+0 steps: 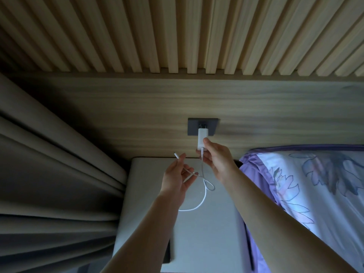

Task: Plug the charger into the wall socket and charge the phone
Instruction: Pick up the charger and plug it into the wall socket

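Note:
A white charger block (202, 138) stands at the dark wall socket (202, 126) in the wooden panel, its two prongs showing at the socket's slots. My right hand (215, 159) grips the block's lower end between thumb and fingers. A white cable (204, 191) runs down from the block, loops, and comes back up into my left hand (176, 177), which holds it near the free plug end (176, 155). No phone is in view.
A grey bedside table (206, 233) stands under the socket. Heavy beige curtains (49, 184) hang at the left. A bed with a purple flowered cover (315, 184) lies at the right. Wooden slats (177, 36) cover the wall above.

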